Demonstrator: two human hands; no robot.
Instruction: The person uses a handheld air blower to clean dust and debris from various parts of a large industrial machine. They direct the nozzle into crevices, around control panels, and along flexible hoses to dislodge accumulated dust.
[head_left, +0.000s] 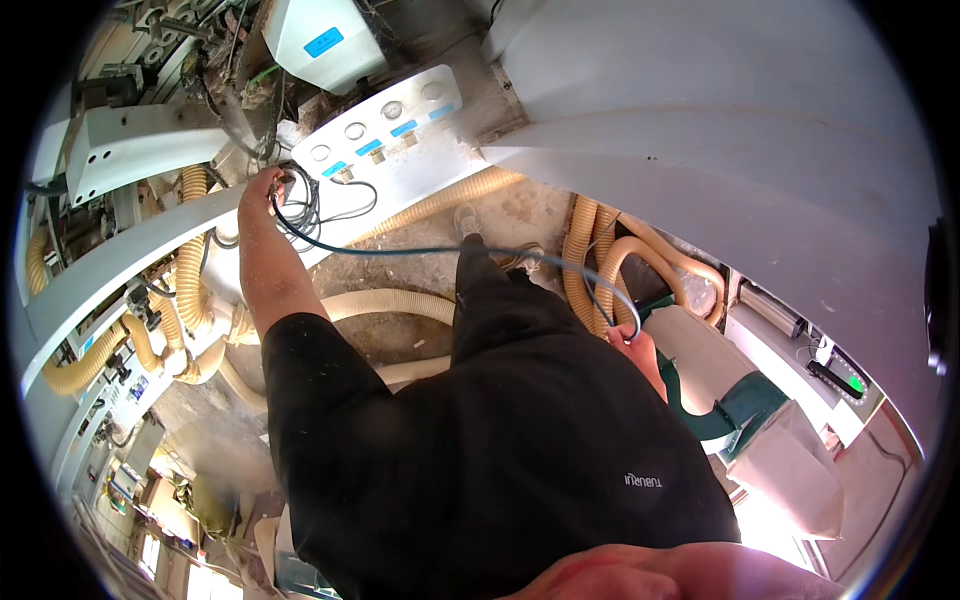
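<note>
A thin dark blue hose [400,251] stretches across in front of my body, from one hand to the other. My left hand [262,190] reaches out to the far left, closed around the hose beside a coil of black cable [308,205]. The coil lies against a pale machine panel [420,165] with round gauges [392,109] and blue labels. On the right, my right hand [632,345] grips the hose where it bends in a loop, close to my hip. My body partly hides the right forearm.
Ribbed beige ducts [390,303] run over the floor around my legs, and more stand at the right [580,240]. A green-framed machine with pale bags [785,470] is beside my right arm. A large pale machine cover [720,190] spans the upper right.
</note>
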